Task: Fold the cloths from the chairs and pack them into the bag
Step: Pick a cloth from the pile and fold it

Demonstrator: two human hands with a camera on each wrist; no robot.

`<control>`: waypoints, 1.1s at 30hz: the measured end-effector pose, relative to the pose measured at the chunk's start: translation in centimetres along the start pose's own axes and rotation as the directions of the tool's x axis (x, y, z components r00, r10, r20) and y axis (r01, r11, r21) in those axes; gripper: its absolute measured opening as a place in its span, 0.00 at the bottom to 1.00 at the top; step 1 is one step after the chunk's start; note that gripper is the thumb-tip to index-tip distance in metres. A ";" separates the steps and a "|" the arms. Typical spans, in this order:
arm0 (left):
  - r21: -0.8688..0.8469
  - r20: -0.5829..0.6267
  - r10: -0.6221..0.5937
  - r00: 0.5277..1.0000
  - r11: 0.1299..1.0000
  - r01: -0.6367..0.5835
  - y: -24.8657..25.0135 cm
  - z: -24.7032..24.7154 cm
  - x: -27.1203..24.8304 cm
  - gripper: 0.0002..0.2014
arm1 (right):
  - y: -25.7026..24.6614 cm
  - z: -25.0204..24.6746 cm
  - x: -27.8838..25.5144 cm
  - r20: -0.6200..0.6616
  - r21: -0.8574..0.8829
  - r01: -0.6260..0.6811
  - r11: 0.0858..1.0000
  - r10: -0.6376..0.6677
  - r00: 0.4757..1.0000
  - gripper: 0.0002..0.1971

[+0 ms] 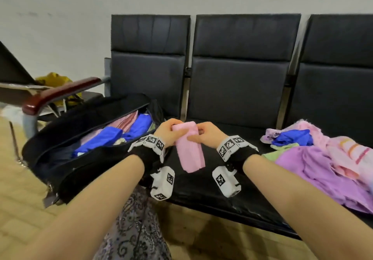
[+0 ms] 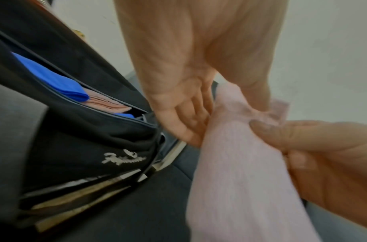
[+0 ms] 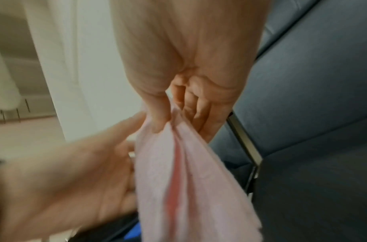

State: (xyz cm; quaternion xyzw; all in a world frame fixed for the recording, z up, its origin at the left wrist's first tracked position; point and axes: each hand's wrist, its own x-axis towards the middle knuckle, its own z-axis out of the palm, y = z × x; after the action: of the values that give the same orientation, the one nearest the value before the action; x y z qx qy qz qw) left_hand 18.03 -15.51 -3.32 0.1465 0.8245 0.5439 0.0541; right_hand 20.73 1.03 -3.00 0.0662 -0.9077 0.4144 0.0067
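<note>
Your left hand [image 1: 169,131] and right hand [image 1: 205,136] meet over the middle seat, both pinching the top edge of a pink cloth [image 1: 190,151]. In the left wrist view your left thumb and fingers [image 2: 184,124] close on its upper corner; in the right wrist view your right thumb and fingers clamp the gathered top, so both hands are closed on the fabric. The cloth hangs down from them as a narrow strip, already folded lengthwise — its lower end seems to touch the black seat, though that is hard to tell.

At about 9 o'clock from your hands, the black bag [image 1: 84,151] lies open on the left seat. Inside it are folded blue cloths [image 1: 101,138] and a pink striped piece [image 1: 129,121], so several items appear packed.

At about 3 o'clock, on the right seat, a loose pile [image 1: 323,155] waits unfolded — purple, pink, blue and green pieces tangled together.

By this showing you are mid-task: some cloths are in the bag, one is part-folded in your hands and likely needs another fold before it goes in, and the whole pile is left.
</note>
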 end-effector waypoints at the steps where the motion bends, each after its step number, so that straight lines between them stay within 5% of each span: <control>1: -0.082 0.000 -0.049 0.999 0.995 0.049 0.0 -1.0 -0.2 0.15 | -1.1 0.3 0.8 -0.026 0.042 0.016 0.999 -0.015 1.000 0.07; 6: -0.137 0.189 -0.236 0.953 0.955 0.264 -2.5 -5.3 -0.6 0.20 | -5.1 2.2 5.5 -0.159 0.266 -0.003 0.964 0.047 0.986 0.16; 13: -0.198 0.031 -0.354 0.935 0.915 0.353 -5.0 -11.7 2.0 0.02 | -7.3 6.2 12.8 -0.143 0.341 -0.087 0.936 0.144 0.979 0.08; 16: -0.086 -0.146 -0.353 0.924 0.935 0.343 -6.5 -14.5 4.4 0.09 | -7.4 8.0 16.3 -0.203 0.213 -0.117 0.970 0.161 0.966 0.18; 18: 0.146 -0.278 -0.258 0.925 0.941 0.306 -7.4 -16.3 6.0 0.16 | -7.3 9.1 18.8 -0.211 0.181 -0.136 0.974 0.173 0.962 0.18; 20: 0.269 -0.266 -0.222 0.938 0.918 0.293 -8.0 -17.5 7.8 0.15 | -7.3 9.9 21.2 -0.203 0.159 -0.155 0.975 0.186 0.961 0.16; 24: 0.213 -0.117 -0.299 0.947 0.924 0.318 -9.0 -18.8 11.8 0.12 | -7.4 11.6 26.3 -0.263 0.144 -0.185 0.972 0.218 0.940 0.18; 30: 0.154 -0.109 -0.435 0.894 0.881 0.447 -12.8 -18.1 16.0 0.13 | -6.0 14.9 31.3 -0.018 0.390 -0.329 0.860 0.364 0.931 0.09; 33: 0.033 -0.043 -0.503 0.863 0.863 0.504 -14.1 -17.9 16.2 0.06 | -4.8 16.3 32.7 0.076 0.323 -0.412 0.852 0.410 0.909 0.07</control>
State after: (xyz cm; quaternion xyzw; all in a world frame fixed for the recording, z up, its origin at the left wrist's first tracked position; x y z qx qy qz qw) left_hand -4.45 -31.54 -7.85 -0.0816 0.8463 0.4956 0.1775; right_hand -10.34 -18.06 -7.93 -0.1282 -0.8178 0.5529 -0.0953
